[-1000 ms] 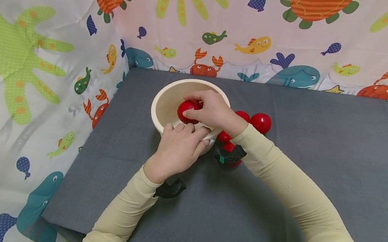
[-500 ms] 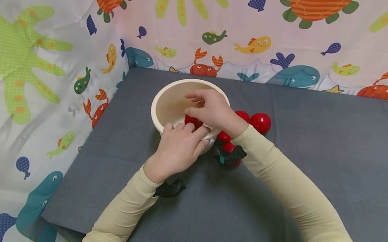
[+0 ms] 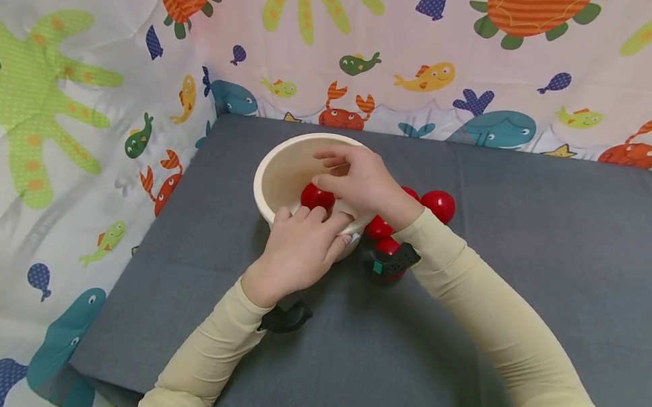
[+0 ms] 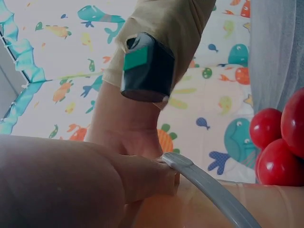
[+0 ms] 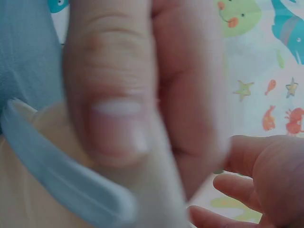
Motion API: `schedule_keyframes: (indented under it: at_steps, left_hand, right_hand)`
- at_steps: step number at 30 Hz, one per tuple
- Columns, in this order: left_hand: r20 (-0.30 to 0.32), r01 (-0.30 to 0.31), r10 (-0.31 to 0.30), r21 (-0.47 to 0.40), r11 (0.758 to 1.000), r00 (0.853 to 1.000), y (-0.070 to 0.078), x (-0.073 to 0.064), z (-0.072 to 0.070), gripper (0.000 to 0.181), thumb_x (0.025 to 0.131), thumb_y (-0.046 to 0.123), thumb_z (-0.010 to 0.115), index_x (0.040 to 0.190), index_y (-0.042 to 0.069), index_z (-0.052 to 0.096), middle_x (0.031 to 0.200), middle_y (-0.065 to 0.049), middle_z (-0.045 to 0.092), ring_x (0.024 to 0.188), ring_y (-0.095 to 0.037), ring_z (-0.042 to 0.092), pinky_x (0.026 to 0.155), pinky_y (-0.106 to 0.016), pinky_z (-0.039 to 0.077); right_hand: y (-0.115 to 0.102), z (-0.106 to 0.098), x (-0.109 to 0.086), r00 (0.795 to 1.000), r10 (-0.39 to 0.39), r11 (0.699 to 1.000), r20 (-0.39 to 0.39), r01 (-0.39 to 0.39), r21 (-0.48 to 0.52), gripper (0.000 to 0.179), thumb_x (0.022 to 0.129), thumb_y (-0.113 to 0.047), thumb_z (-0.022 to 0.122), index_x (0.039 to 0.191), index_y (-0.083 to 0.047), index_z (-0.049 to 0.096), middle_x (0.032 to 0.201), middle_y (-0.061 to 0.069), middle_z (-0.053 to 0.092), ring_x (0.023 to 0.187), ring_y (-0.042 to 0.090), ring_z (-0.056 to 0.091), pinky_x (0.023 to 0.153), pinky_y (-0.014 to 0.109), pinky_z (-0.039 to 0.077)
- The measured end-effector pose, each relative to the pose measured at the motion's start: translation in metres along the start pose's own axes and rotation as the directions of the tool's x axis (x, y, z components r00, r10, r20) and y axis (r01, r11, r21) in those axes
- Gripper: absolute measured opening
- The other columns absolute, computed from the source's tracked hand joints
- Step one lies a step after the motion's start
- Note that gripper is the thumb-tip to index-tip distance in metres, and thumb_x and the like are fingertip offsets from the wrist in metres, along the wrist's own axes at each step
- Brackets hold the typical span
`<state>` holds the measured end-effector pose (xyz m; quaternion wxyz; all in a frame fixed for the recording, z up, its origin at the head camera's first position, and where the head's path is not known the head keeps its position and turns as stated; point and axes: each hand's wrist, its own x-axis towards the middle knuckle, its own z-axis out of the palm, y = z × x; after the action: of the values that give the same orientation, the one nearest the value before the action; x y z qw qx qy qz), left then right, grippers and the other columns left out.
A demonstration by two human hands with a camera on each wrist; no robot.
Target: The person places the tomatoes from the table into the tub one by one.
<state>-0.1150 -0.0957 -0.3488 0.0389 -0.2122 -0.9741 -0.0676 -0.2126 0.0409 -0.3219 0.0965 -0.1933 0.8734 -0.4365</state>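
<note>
Along the far left: sea-creature curtain (image 3: 36, 175), hanging beside the grey-covered tabletop (image 3: 539, 257), and it's only backdrop to what's going on mid-table.

Left hand: here's the steady one (image 3: 299, 248), four fingers hooked over the near rim of the bucket (image 3: 276, 163), thumb outside, so rim pinched between them. The grey handle (image 4: 204, 185) curves away beside the fingers; whether it's held too, I can't tell.

Bucket: cream, upright, mouth facing up, and that's where the action is.

Red ball in the bucket: and it's away! A second ago the right fingers had it; now it (image 3: 317, 197) lies loose inside, towards the near wall, shifted a touch left since the half-second mark, its lower edge hidden behind the left knuckles. That delivery looks complete to me.

Right hand: let go (image 3: 356, 177), reaching in over the right rim, fingers extended with a slight bend, thumb well parted from them, nothing in the gap. The thumb tip hangs just by the ball; contact, can't call it.

Loose red balls: to the right, a cluster (image 3: 438, 206) sits on the tabletop, at least four showing, some half covered by the right wrist and its black strap (image 3: 393, 261).
</note>
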Motion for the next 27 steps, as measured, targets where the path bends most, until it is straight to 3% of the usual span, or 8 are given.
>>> schedule_keyframes:
  at_steps: [11,17,21,27]
  left_hand:
    - [0.013,0.015,-0.015,-0.031,0.999,1.000,0.001,0.001,0.000,0.033,0.099,0.042,0.060,0.129,0.027,0.062,0.101,-0.004,0.067,0.088,-0.023,0.060,0.083,-0.047,0.046]
    - [0.025,0.027,-0.026,-0.041,0.999,0.999,0.002,0.002,0.001,0.034,0.100,0.042,0.059,0.130,0.027,0.061,0.099,-0.004,0.066,0.088,-0.022,0.060,0.084,-0.047,0.045]
    - [0.023,0.025,-0.024,-0.044,0.999,0.999,0.002,0.003,0.001,0.031,0.099,0.042,0.061,0.125,0.026,0.061,0.097,-0.003,0.065,0.087,-0.022,0.059,0.083,-0.047,0.045]
    - [0.018,0.027,-0.026,-0.046,0.999,0.999,0.002,0.003,0.001,0.028,0.098,0.042,0.062,0.119,0.025,0.062,0.094,-0.004,0.064,0.086,-0.022,0.058,0.083,-0.046,0.045]
  right_hand:
    - [0.001,-0.052,-0.026,0.995,0.018,0.988,-0.102,-0.002,0.153,0.050,0.094,-0.017,0.068,0.142,-0.011,0.058,0.141,0.015,0.062,0.121,0.030,0.066,0.086,0.045,0.061]
    - [0.014,-0.088,-0.046,0.983,0.051,0.990,-0.176,-0.028,0.135,0.051,0.098,-0.021,0.067,0.146,-0.012,0.054,0.144,0.015,0.059,0.123,0.031,0.065,0.080,0.029,0.061]
    - [0.030,-0.109,-0.059,0.973,0.068,0.989,-0.220,-0.036,0.146,0.052,0.099,-0.026,0.066,0.148,-0.012,0.052,0.146,0.016,0.057,0.114,0.022,0.067,0.075,0.021,0.060]
    - [0.062,-0.127,-0.072,0.960,0.129,0.981,-0.248,-0.086,0.176,0.055,0.099,-0.030,0.065,0.150,-0.014,0.050,0.142,0.014,0.057,0.102,0.002,0.065,0.076,0.021,0.060]
